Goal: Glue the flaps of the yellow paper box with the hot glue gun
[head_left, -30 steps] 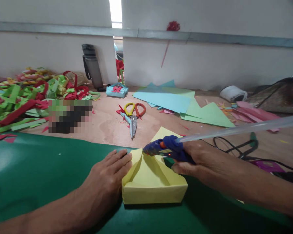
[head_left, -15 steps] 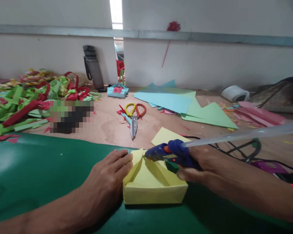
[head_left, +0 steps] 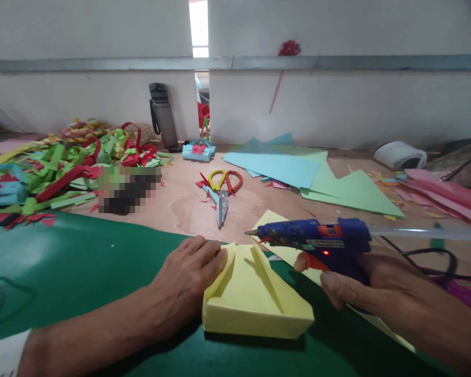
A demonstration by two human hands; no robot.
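A folded yellow paper box (head_left: 258, 320), with slanting inner flaps, rests on the green mat (head_left: 113, 267). At its left side my left hand (head_left: 192, 269) grips the paper wall, fingers over the upper left edge. My right hand (head_left: 357, 288) is wrapped round a blue hot glue gun (head_left: 306, 235), with a finger at the orange trigger. The gun's metal nozzle points left, above the box's far right edge and apart from it. A clear glue stick (head_left: 424, 232) runs out of its back, and a small red light glows on its side.
Scissors (head_left: 222, 201) with yellow and red handles lie beyond the box. Blue and green paper sheets (head_left: 275, 166) are behind, and a yellow sheet (head_left: 275, 222) lies under the gun. A pile of paper strips (head_left: 63, 167), a bottle (head_left: 165, 118) and a small blue paper bag (head_left: 199, 150) stand farther back.
My right hand has drawn the glue gun back to the right, so its nozzle has come away from the paper. My left hand stays on the box. The view has shifted slightly.
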